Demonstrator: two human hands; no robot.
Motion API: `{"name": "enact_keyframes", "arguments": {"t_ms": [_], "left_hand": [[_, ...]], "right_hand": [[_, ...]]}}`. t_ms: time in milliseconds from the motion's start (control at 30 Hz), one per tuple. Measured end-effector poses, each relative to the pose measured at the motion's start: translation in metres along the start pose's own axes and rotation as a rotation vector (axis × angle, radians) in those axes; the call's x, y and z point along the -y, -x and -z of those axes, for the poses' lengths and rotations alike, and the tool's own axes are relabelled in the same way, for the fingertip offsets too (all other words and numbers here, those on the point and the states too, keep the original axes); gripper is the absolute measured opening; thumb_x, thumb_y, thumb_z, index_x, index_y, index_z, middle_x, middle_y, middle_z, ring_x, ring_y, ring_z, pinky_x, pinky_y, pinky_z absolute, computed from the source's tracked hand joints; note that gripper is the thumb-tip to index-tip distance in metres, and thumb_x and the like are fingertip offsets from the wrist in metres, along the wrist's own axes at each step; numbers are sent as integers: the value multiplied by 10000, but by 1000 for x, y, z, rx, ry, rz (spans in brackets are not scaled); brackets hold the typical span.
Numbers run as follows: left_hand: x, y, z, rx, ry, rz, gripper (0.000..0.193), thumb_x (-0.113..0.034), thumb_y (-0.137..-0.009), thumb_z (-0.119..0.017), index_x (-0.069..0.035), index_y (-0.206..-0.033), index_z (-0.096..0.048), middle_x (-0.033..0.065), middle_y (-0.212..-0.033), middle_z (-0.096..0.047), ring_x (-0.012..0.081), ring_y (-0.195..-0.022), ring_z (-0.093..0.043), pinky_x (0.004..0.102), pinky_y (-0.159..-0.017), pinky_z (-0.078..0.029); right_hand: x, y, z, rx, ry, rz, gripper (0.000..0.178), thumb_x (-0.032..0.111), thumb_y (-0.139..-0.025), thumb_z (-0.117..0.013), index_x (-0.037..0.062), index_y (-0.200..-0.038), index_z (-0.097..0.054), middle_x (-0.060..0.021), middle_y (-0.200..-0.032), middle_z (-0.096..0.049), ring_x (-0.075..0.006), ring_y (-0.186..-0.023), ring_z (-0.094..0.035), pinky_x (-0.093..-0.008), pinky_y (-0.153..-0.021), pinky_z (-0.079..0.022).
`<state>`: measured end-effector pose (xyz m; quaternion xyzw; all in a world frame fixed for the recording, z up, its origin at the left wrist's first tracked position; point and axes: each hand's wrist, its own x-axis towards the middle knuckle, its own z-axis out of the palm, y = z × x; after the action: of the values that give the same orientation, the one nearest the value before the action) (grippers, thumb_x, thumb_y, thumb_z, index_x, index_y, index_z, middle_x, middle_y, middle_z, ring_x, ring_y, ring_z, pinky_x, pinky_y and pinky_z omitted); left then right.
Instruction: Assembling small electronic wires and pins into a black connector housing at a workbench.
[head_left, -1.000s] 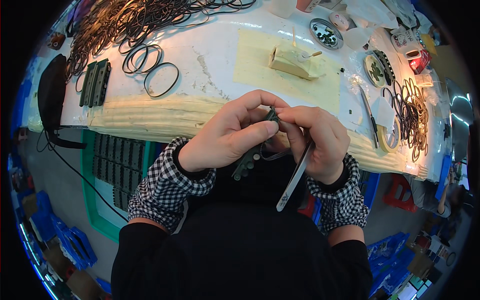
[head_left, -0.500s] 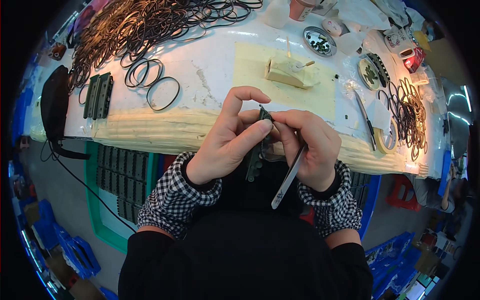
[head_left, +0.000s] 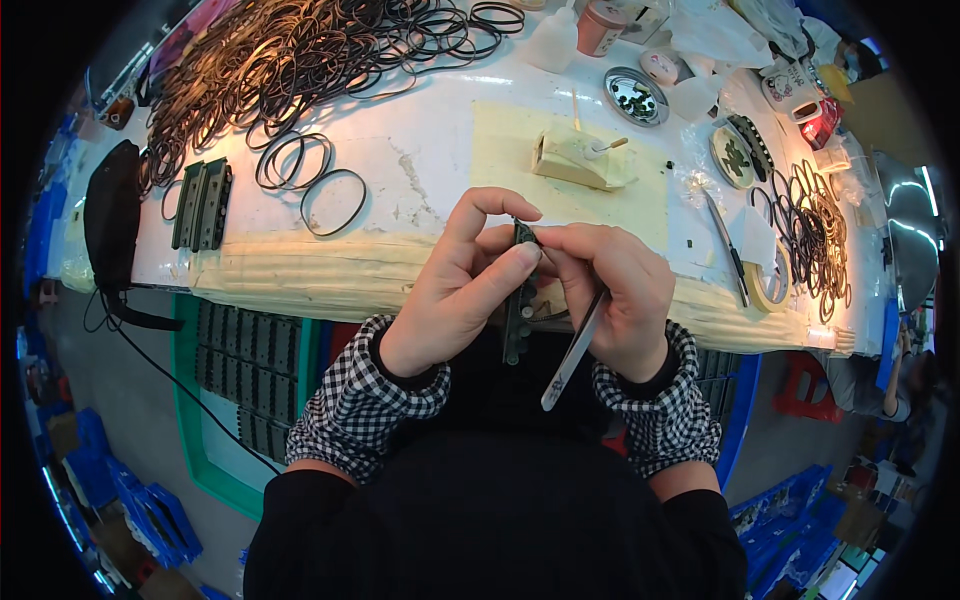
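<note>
My left hand [head_left: 445, 285] is closed around a narrow dark green part [head_left: 514, 338] with a knobbly edge, thumb pressed against its upper end. The part stands nearly upright in front of my chest, its lower end below the fingers. At its top, my right hand [head_left: 630, 285] pinches with thumb and forefinger; whatever lies between those fingertips is too small to make out. Metal tweezers [head_left: 576, 352] are tucked in my right palm, slanting down to the left.
A heap of dark rubber bands [head_left: 300, 70] covers the far left. Nearer lie green strips [head_left: 203, 205] and a black object [head_left: 110, 205]. Ahead sit a yellowish block [head_left: 575, 160] and a dish of small parts [head_left: 635, 97]; a pen [head_left: 727, 245] and tape roll [head_left: 768, 290] lie right. A green crate [head_left: 190, 400] stands below.
The view has shifted slightly, so the table things sit a little differently in it. My hands keep the same grip, and the green part has turned slightly more upright.
</note>
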<state>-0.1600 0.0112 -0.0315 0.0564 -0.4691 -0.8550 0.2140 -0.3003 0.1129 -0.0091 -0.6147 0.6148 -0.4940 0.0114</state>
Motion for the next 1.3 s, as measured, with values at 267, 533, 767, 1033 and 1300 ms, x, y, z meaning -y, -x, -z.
{"name": "enact_keyframes", "arguments": {"t_ms": [267, 533, 767, 1033, 1300], "left_hand": [[-1, 1, -2, 4, 19, -8, 302, -78, -986, -468, -55, -1261, -345, 123, -1098, -605, 147, -1047, -590, 311, -944, -476], [-3, 1, -2, -8, 2, 80, 323, -106, -990, -475, -70, -1278, -333, 107, -1050, -615, 142, -998, -603, 286, -875, -484], [-4, 1, -5, -50, -5, 68, 310, -117, -992, -481, -74, -1268, -345, 88, -1034, -612, 112, -958, -594, 264, -849, -485], [4, -1, -5, -93, 5, -40, 255, -110, -994, -484, -75, -1225, -382, 70, -1028, -601, 87, -937, -574, 240, -833, -485], [6, 1, -2, -59, -12, -63, 242, -106, -998, -470, -76, -1222, -384, 74, -1068, -591, 88, -956, -565, 248, -869, -475]], "right_hand": [[3, 3, -1, -5, -88, -158, 149, 25, -789, -697, 54, -932, -671, -56, -784, -671, -207, -636, -622, -299, -567, -464], [-2, -6, 0, 3, 72, 107, 136, 12, -776, -686, 42, -905, -650, -57, -806, -670, -226, -644, -624, -311, -567, -463], [1, -2, -3, -11, 49, 47, 169, 11, -793, -681, 40, -959, -667, -71, -822, -679, -228, -643, -626, -313, -573, -466], [1, 12, -13, -103, -87, -99, 145, 11, -815, -674, 45, -955, -688, -81, -828, -696, -219, -621, -627, -297, -595, -478], [4, 4, -4, -26, 22, -30, 119, 22, -813, -679, 58, -926, -679, -55, -836, -699, -208, -622, -629, -295, -587, -471]]}}
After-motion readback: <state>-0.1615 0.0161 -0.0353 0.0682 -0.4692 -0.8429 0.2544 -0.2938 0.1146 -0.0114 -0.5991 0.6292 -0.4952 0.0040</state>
